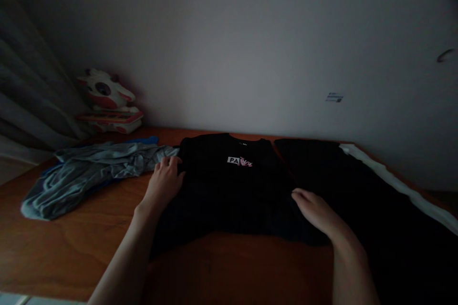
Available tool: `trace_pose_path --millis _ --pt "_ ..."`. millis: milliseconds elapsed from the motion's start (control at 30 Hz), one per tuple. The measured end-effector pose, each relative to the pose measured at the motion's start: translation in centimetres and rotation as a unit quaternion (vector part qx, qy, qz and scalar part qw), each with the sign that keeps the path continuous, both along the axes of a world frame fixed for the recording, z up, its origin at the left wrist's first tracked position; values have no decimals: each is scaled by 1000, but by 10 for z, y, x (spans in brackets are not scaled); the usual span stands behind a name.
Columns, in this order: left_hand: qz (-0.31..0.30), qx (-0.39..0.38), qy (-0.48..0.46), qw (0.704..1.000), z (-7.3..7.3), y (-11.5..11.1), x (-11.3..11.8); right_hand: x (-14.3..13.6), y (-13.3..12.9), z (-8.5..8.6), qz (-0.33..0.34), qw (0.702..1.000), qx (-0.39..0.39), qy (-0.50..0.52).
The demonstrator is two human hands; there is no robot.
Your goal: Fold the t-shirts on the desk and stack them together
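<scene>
A black T-shirt (229, 200) lies spread on the wooden table, collar toward the wall, with a white and pink print on its chest. My left hand (166, 178) is at its left edge, fingers bent and closed on the dark cloth near the sleeve. On the opposite side, my right hand (313, 207) pinches the shirt's right edge between thumb and fingers. The fabric is so dark that folds and the exact grip are hard to make out.
Left of the shirt lies a crumpled grey garment (107, 162) with blue cloth (143, 140) beneath. More black cloth (322, 167) and a white strip of cloth (393, 183) stretch along the right. A cow-shaped toy keyboard (110, 102) stands by the curtain (32, 71); a wall (243, 47) rises behind the table (71, 243).
</scene>
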State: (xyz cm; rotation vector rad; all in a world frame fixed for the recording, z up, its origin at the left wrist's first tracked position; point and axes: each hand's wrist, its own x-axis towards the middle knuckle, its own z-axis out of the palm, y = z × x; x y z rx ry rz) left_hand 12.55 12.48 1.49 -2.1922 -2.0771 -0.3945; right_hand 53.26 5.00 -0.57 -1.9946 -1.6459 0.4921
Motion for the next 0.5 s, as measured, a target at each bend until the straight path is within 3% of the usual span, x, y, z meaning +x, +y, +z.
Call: trace_pose_path --millis 133,267,400,500 --pt "-150 -77 -45 985 6 -23 -6 -2 -5 2 27 999 -44 18" --pt "-260 -171 -61 949 -2 -70 -48 6 -33 10 127 989 -5 71" --pt "-256 -183 -72 946 -30 -105 -96 11 -62 2 188 978 -43 85" --pt "-229 -154 -81 958 -43 -110 -104 11 -67 -8 163 982 -38 89"
